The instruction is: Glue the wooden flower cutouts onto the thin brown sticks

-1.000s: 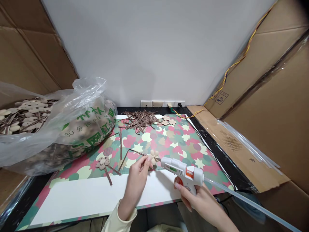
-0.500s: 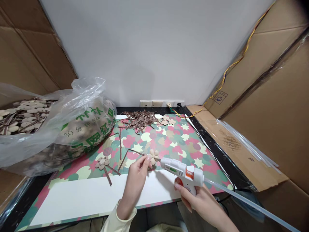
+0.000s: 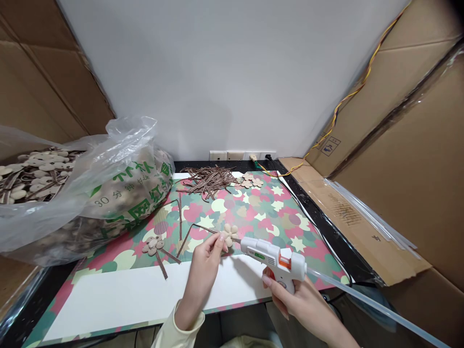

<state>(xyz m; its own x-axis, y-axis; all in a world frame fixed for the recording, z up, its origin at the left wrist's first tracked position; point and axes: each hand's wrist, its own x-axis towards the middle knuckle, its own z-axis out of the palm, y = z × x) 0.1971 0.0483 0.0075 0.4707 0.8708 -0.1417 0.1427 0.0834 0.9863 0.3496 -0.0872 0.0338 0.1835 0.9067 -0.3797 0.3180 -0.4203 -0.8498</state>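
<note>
My left hand [image 3: 203,268] pinches a small tan flower-shaped piece [image 3: 229,232] by its edge, just above the patterned mat [image 3: 253,212]. My right hand [image 3: 299,302] grips a white hot glue gun [image 3: 276,258] with an orange trigger. Its nozzle points left and touches the flower piece. A clear glue stick [image 3: 369,305] juts out of the gun's back toward the lower right. A bent brown strip [image 3: 192,231] lies on the mat beside my left hand.
A finished flower with brown strips [image 3: 155,246] lies left of my hand. A pile of brown strips [image 3: 208,177] and several flowers [image 3: 252,181] sit at the back. A big plastic bag [image 3: 108,188] of pieces fills the left; cardboard [image 3: 398,159] walls the right.
Both hands, the flower piece and the glue gun have stayed almost still; the view shifted only slightly.
</note>
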